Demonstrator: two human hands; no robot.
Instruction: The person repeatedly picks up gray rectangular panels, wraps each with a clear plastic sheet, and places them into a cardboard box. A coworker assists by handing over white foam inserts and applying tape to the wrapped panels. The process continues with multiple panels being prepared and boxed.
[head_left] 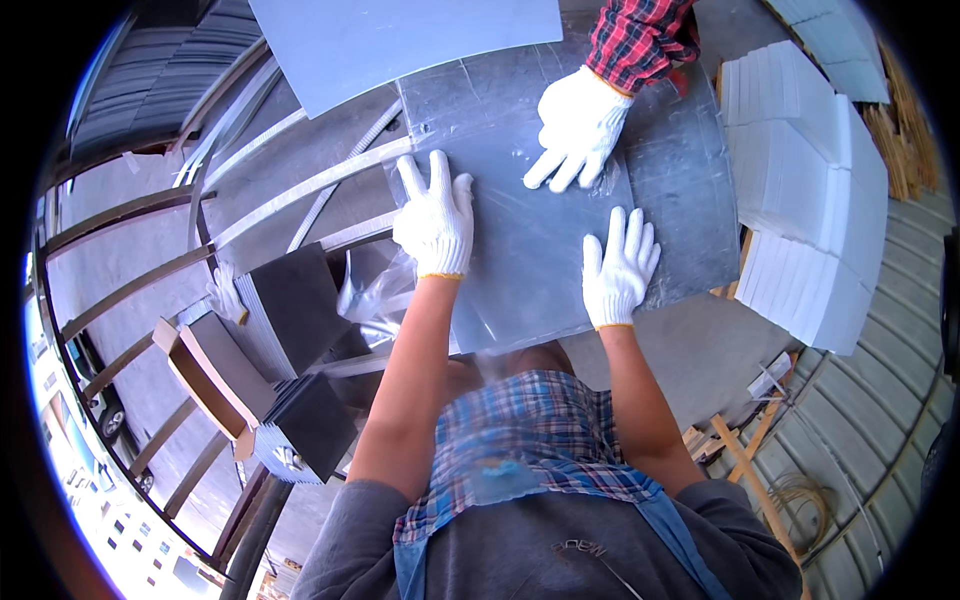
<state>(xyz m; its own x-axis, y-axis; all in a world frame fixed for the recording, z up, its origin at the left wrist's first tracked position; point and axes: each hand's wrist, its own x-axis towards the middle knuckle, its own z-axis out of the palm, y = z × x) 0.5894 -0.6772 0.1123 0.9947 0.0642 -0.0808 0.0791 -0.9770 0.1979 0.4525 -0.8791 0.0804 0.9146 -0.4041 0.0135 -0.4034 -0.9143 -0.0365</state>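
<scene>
A flat grey sheet (525,250) lies on the dark tabletop (695,215) in front of me, with shiny clear plastic film (380,295) around it and hanging off its left side. My left hand (435,222), in a white knit glove, presses on the sheet's left edge with its fingers stretched out. Gloved the same way, my right hand (618,268) rests flat near the right edge, fingers spread. Across from me, a co-worker's gloved hand (580,128) with a red plaid sleeve touches the film near the sheet's far right part.
A larger grey panel (410,45) lies at the far side. White stacked sheets (790,190) stand on the right. Left of the table are metal frame bars (310,190), dark stacked panels (295,310), an open cardboard box (205,385) and a loose white glove (228,292).
</scene>
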